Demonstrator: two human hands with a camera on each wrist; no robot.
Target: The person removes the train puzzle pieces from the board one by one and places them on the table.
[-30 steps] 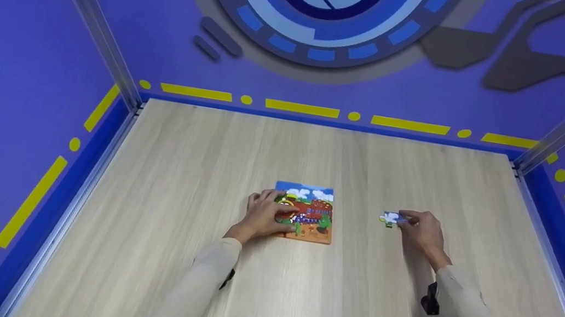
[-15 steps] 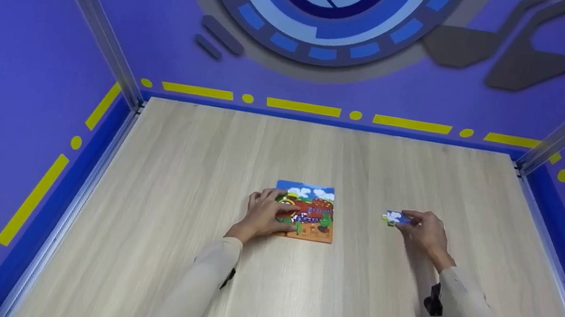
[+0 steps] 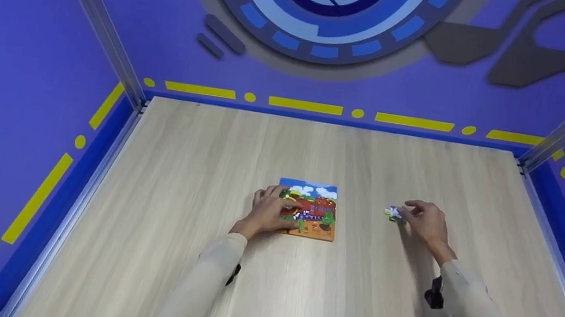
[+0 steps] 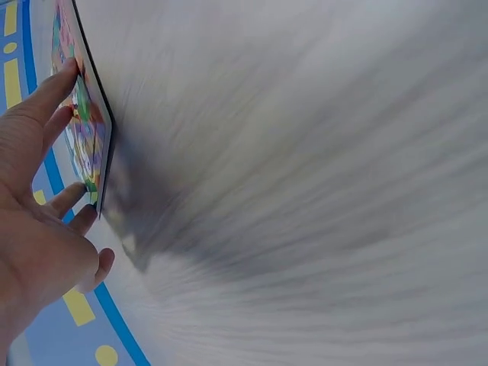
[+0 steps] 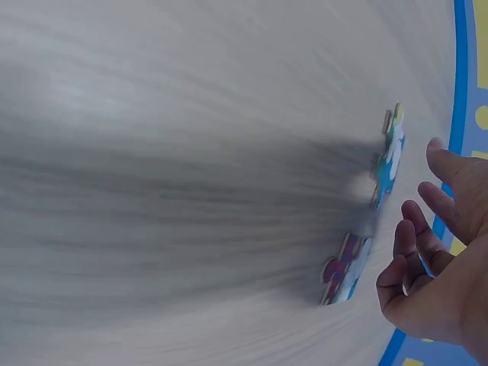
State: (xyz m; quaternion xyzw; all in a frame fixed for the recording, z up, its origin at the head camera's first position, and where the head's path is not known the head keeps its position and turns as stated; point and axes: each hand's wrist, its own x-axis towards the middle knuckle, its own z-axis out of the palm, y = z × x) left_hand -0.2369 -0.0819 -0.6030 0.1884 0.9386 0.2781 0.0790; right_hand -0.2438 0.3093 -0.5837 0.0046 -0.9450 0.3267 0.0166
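1. Cloud-printed puzzle piece (image 3: 393, 213) lies on the counter (image 3: 290, 303), just to the left of the right hand (image 3: 428, 223).
2. Half a second ago that hand appeared to pinch it; now its fingers are apart, loosely bent, holding nothing.
3. Near the same fingers lies a red-and-white piece (image 5: 348, 268), also loose.
4. To its left, the left hand (image 3: 266, 212) rests on the picture board (image 3: 315, 224), fingers spread.
5. My reading: the piece has been let go, unfitted, away from the board.
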